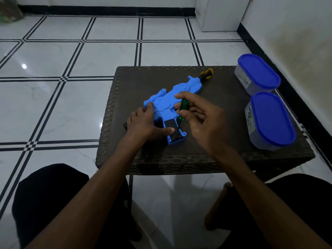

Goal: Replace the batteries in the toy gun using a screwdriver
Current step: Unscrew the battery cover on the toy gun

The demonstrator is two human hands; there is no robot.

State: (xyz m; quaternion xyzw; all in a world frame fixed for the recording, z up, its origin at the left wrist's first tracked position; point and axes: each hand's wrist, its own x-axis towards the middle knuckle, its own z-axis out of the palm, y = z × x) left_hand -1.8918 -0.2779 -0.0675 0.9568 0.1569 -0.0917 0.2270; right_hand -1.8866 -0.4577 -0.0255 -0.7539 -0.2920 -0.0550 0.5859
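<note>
the blue toy gun point(168, 103) lies flat on the dark woven surface point(206, 146) under both hands. the left hand point(143, 124) presses it down, fingers spread straight over the body and the thumb by the black grip panel point(171, 129). the right hand point(199, 119) pinches a green screwdriver point(182, 109), tip down at the grip. two blue-lidded tubs point(265, 103) stand beyond the right hand.

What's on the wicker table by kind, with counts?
Blue toy gun: 1
Screwdrivers: 2, a green-handled one held in the right hand, and a yellow-and-black one behind the gun
Blue-lidded plastic containers: 2, far and near
Small black piece by the left hand: 1
Total: 6
</note>
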